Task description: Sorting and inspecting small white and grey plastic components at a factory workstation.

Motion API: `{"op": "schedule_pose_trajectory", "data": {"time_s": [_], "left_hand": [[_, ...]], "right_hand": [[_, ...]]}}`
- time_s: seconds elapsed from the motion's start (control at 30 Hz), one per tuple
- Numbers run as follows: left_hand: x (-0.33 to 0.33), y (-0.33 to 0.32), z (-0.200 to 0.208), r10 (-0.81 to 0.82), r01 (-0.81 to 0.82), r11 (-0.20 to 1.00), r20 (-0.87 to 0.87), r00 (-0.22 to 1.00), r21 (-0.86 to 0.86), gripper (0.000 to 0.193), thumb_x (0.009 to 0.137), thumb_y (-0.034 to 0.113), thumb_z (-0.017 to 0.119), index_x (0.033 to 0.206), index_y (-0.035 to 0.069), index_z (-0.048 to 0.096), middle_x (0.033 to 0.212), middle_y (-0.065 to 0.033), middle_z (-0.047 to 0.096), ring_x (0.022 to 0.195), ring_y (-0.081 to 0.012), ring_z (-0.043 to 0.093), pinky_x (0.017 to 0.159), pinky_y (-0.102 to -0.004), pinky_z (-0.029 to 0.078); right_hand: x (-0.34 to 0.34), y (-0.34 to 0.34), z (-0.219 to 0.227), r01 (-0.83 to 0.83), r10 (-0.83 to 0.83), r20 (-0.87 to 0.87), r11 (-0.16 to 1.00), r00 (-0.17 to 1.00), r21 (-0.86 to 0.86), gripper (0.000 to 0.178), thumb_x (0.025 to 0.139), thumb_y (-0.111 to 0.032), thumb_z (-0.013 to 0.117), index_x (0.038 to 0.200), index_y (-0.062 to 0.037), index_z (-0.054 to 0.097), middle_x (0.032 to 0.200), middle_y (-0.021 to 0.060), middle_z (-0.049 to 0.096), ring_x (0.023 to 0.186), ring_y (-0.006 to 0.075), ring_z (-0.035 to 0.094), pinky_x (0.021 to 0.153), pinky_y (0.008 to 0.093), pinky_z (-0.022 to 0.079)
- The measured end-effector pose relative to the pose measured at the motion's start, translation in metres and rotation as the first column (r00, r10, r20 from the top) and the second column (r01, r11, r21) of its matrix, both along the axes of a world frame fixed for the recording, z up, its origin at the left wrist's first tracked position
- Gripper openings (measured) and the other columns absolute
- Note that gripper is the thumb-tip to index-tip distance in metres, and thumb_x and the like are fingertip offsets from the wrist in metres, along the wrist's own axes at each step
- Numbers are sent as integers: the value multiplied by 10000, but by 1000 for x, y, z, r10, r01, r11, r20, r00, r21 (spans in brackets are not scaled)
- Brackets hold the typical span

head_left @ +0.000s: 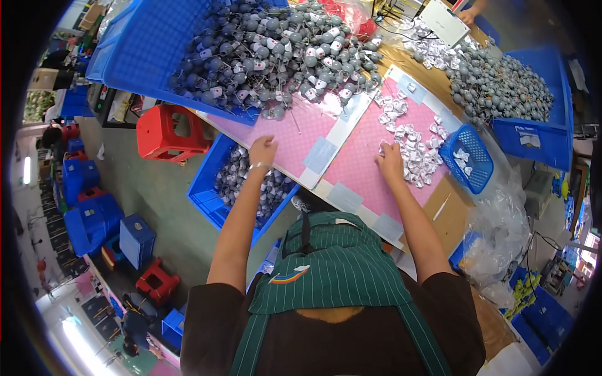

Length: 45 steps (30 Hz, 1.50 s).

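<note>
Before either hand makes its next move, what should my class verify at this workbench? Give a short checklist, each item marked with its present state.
1. Right hand at the small crumpled-looking white pieces: ok, its fingertips are at the pile's left edge.
2. Right hand's grip on a single piece: cannot tell, the fingers hide it.
3. Left hand empty: cannot tell, its fingers are curled.
4. White pieces all gathered in the small blue plastic mesh basket: not ok, only a few are inside; most lie loose.
5. Slim white pen-like stick clear of the right hand: ok, it lies apart on brown board.
</note>
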<state>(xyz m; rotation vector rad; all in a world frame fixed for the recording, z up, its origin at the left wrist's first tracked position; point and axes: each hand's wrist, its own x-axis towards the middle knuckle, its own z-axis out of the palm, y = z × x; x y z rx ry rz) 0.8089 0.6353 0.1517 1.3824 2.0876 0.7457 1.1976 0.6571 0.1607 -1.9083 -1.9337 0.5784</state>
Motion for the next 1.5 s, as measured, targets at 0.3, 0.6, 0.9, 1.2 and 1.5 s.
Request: {"op": "schedule_pose_trajectory", "data": {"time_s": [0.3, 0.6, 0.9, 1.2, 1.5], "left_hand": [[23, 111, -25, 220, -258, 938, -179, 959, -232, 385, 797, 364, 558, 1076, 98, 559, 1059, -229, 591, 991, -376, 567, 824, -452, 458], [44, 55, -30, -39, 5, 994, -320, 947, -108, 269, 729, 183, 614, 960, 55, 557, 862, -192, 574, 793, -375, 579, 723, -428, 476], [104, -27, 29, 198, 83, 939, 723, 662, -333, 372, 627, 91, 753, 963, 11, 615, 780, -47, 614, 666, -139, 587, 590, -275, 481], [127, -56, 97, -119, 163, 986, 531, 839, -37, 486, 585, 264, 832, 945, 18, 618, 758, -31, 614, 653, -105, 543, 609, -256, 448], [131, -69, 127, -265, 220, 962, 355, 896, 163, 543, 531, 309, 850, 951, 37, 638, 806, -80, 587, 701, -205, 570, 648, -316, 465]], "right_hand": [[-6, -22, -28, 68, -52, -99, 985, 994, 159, 256, 725, 23, 531, 975, -21, 567, 911, 182, 495, 854, 366, 504, 769, 405, 422], [-3, -50, -5, 194, -485, -673, 865, 558, -463, 232, 856, -57, 560, 1062, 50, 551, 836, 93, 608, 706, 127, 608, 634, 244, 534], [-56, -44, 45, -7, -473, -847, 872, 241, -489, 272, 783, 11, 611, 1047, 43, 556, 959, 103, 612, 902, 167, 601, 804, 267, 487], [-93, -55, 107, -226, -304, -910, 901, 282, -371, 173, 777, 37, 621, 944, 6, 589, 960, 82, 622, 803, 131, 588, 786, 265, 480], [-93, -67, 119, -272, -32, -930, 952, 366, -140, 111, 781, 56, 604, 884, 15, 614, 892, 65, 616, 770, 123, 586, 718, 233, 478]]}}
